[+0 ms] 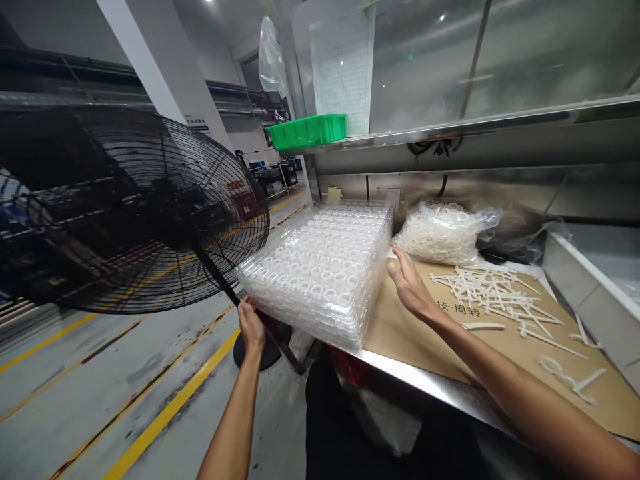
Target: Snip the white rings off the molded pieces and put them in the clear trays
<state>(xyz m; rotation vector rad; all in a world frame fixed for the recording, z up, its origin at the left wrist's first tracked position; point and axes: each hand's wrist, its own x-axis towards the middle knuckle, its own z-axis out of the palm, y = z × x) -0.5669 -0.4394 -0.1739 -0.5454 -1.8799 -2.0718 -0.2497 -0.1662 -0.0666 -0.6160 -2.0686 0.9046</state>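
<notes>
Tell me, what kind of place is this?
Probably a factory work station: a stack of clear trays filled with small parts, a bag of white rings, and yellow lines on the floor.

Cool overhead light, moderately dim. Hazy reflections across steel back panel. Small glints on stack of clear trays. Fan dark, near silhouette. Strong wide-angle bending at edges. Far hall soft.

left hand clenched — right hand flat
</notes>
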